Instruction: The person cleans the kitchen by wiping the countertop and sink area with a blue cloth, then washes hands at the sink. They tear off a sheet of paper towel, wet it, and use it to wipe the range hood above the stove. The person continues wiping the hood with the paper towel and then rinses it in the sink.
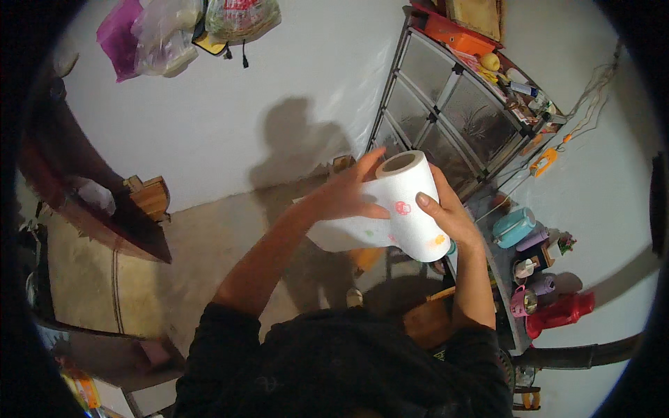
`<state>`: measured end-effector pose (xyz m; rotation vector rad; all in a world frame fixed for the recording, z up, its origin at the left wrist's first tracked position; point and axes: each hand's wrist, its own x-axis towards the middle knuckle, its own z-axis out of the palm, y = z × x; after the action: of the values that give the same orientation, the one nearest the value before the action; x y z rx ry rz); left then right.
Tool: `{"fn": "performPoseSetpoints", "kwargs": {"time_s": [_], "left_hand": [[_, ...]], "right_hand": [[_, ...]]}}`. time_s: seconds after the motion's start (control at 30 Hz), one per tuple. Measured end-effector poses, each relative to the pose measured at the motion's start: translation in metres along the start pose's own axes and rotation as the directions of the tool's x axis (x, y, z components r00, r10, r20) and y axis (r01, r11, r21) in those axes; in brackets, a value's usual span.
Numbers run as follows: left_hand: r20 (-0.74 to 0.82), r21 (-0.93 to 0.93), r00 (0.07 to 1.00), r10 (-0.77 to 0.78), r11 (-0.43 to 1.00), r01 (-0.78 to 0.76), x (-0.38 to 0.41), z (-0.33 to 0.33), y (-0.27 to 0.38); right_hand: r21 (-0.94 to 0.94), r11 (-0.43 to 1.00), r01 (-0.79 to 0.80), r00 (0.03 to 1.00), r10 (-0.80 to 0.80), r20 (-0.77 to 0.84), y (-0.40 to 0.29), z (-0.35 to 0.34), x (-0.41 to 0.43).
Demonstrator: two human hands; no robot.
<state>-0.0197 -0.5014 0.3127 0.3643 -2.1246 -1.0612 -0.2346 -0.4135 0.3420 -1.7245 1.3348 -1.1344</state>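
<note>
My right hand (453, 214) grips a white paper towel roll (413, 209) from its right side, the thumb across the front. Small coloured prints dot the paper, and the hollow cardboard core shows at the tilted top end. From the roll's left side a loose sheet (347, 234) hangs out. My left hand (353, 194) is beside the roll with its fingers spread, slightly blurred. Its thumb lies in front of the paper near the roll's left edge; whether it touches the paper is hard to tell.
A metal-framed rack (434, 112) with cluttered top stands ahead on the right. Along the right wall, a shelf holds a light-blue container (515, 228), cups and a red thermos flask (559, 313). A dark red table (94, 214) is at left. Plastic bags (167, 36) hang on the wall.
</note>
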Motion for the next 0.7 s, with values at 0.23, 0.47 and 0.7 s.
{"fn": "performPoseSetpoints", "kwargs": {"time_s": [0.23,0.47,0.7], "left_hand": [[0.402,-0.396,0.865,-0.299,0.796,0.459,0.043,0.048,-0.037],[0.536,-0.385,0.728,-0.427,0.645,0.661,0.115,0.073,-0.05],[0.504,-0.267,0.813,-0.292,0.842,0.468,0.153,0.088,-0.045]], "right_hand": [[-0.539,0.842,0.014,0.999,0.015,0.048,0.004,-0.068,0.025],[-0.198,0.967,-0.159,0.987,0.153,-0.042,0.058,-0.126,0.048],[0.184,0.945,-0.271,0.961,0.276,0.0,0.068,-0.164,0.063]]}}
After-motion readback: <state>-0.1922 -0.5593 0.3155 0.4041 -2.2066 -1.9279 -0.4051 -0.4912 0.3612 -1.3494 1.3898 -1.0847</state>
